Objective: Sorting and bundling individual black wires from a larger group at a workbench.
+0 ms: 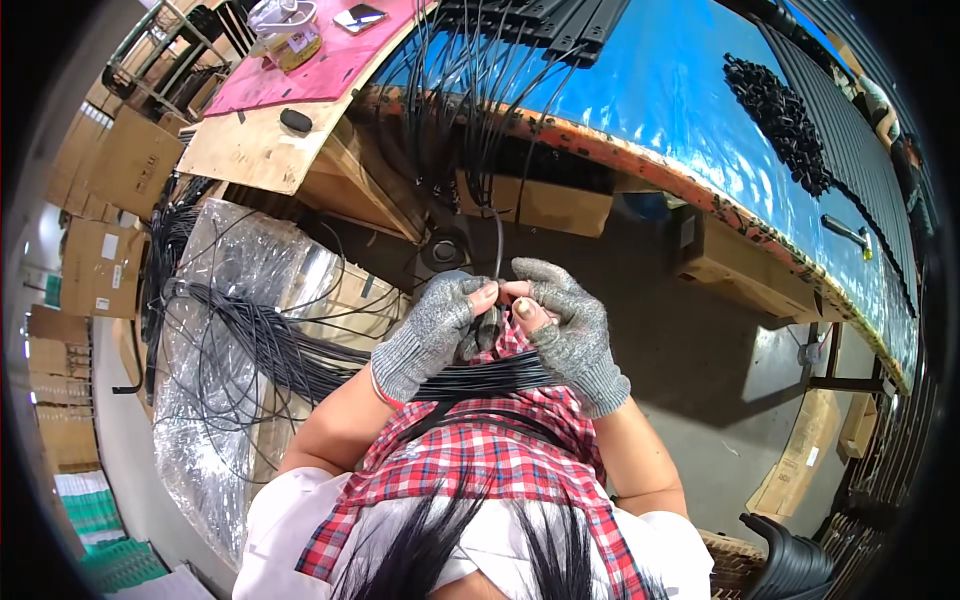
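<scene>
My left hand (430,325) and my right hand (578,322), both in grey knit gloves with bare fingertips, meet in front of my checked apron (440,465). The fingertips of both pinch a thin dark cable (499,240) that comes down from the table edge. A small dark piece hangs just under the fingers, too hidden to name. Across my lap lies a thick bundle of black cables (300,365), running off to the left. More cables (485,130) dangle over the table's edge from long black bars (585,30).
On the blue-covered table (640,75) are a pile of small black parts (770,115) and a hammer (848,235). At left, a pink sheet (280,78) carries a plastic tub (290,45). Cardboard boxes (125,165) stand beyond a plastic-wrapped stack (190,420). Another box (560,205) sits under the table.
</scene>
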The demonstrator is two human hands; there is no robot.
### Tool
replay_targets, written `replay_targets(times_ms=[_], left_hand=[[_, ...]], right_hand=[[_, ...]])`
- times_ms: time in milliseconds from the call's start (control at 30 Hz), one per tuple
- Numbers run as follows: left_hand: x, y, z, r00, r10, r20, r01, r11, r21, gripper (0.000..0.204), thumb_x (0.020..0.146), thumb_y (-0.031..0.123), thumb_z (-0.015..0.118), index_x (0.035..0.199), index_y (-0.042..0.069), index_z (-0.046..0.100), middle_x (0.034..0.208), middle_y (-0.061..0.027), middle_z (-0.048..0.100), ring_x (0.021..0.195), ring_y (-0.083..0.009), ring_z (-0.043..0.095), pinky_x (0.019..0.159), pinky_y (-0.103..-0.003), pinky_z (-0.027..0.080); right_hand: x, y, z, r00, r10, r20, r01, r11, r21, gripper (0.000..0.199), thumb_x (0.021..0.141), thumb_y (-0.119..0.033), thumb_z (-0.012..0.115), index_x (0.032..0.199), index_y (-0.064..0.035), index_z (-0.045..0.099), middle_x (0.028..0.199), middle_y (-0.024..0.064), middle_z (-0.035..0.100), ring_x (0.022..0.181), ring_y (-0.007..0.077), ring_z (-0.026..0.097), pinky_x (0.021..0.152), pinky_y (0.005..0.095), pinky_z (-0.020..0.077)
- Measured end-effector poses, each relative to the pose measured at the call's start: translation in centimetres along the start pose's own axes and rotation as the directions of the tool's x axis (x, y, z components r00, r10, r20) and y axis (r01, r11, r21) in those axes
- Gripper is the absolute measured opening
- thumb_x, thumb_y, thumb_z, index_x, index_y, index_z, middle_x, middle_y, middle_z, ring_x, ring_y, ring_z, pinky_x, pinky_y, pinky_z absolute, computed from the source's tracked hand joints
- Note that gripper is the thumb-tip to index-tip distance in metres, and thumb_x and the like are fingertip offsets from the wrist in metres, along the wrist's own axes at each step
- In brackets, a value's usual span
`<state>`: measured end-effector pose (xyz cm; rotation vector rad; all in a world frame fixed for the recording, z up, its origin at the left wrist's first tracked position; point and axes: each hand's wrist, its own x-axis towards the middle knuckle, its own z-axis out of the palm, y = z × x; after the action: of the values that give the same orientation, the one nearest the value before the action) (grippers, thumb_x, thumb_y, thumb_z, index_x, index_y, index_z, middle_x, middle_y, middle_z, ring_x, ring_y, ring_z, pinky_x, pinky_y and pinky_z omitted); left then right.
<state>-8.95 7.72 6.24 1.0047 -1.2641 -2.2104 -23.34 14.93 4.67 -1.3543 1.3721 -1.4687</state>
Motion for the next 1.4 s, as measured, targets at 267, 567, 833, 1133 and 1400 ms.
replay_targets(times_ms=[267,567,833,1133,1400], left_hand=[[-1.5,1.7,-1.4,0.979,-0.084,0.186,0.065,0.992,0.104,0.031,0.086,0.028,0.046,0.085,0.0,0.058,0.057,-0.0012,0.052,0.047,-0.0063,0.044,0.043,-0.021,0.033],[-2.5,5.1,2.4,0.997,0.043,-0.069,-0.013,0.923,0.384,0.027,0.085,0.023,0.049,0.087,-0.002,0.059,0.057,-0.0012,0.054,0.045,-0.0046,0.044,0.042,-0.018,0.034],[-0.5,3.6,2.3,0.986,0.07,-0.15,0.009,0.883,0.469,0.023,0.083,0.016,0.053,0.096,-0.003,0.057,0.073,-0.0081,0.061,0.05,-0.0071,0.052,0.046,-0.019,0.041],[0.4,1.9,2.2,0.998,-0.034,-0.056,0.041,0.991,0.124,0.025,0.08,0.011,0.054,0.1,-0.004,0.054,0.078,-0.0095,0.06,0.054,-0.0077,0.053,0.048,-0.017,0.043],[1.0,2.0,3.9,0.995,-0.064,0.071,0.05,0.982,0.183,0.027,0.08,0.011,0.054,0.102,-0.004,0.054,0.082,-0.0099,0.061,0.07,-0.0115,0.059,0.062,-0.02,0.047]], right_hand=[[1.5,2.8,-0.2,0.977,-0.09,-0.193,0.136,0.96,0.243,0.025,0.08,-0.022,0.058,0.092,0.0,0.062,0.087,0.0124,0.059,0.085,0.0174,0.055,0.074,0.0274,0.0436],[-1.4,1.0,-0.8,0.954,0.197,0.224,-0.258,0.922,0.288,0.022,0.082,-0.017,0.055,0.09,0.0023,0.061,0.08,0.0065,0.058,0.073,0.0114,0.052,0.066,0.0246,0.0428],[-2.8,0.1,-2.3,0.938,0.344,0.04,-0.332,0.861,0.385,0.021,0.084,-0.015,0.055,0.09,0.004,0.061,0.079,0.0031,0.059,0.072,0.0101,0.052,0.066,0.0222,0.0422],[-2.0,0.6,-0.8,0.954,0.293,-0.069,-0.215,0.823,0.525,0.02,0.084,-0.014,0.055,0.089,0.0038,0.062,0.087,0.0058,0.059,0.074,0.0077,0.051,0.066,0.0207,0.0423],[-2.7,0.6,-2.6,0.894,0.428,-0.132,-0.285,0.771,0.569,0.019,0.083,-0.014,0.055,0.084,0.0037,0.062,0.082,0.0046,0.06,0.064,0.0058,0.051,0.059,0.0189,0.0418]])
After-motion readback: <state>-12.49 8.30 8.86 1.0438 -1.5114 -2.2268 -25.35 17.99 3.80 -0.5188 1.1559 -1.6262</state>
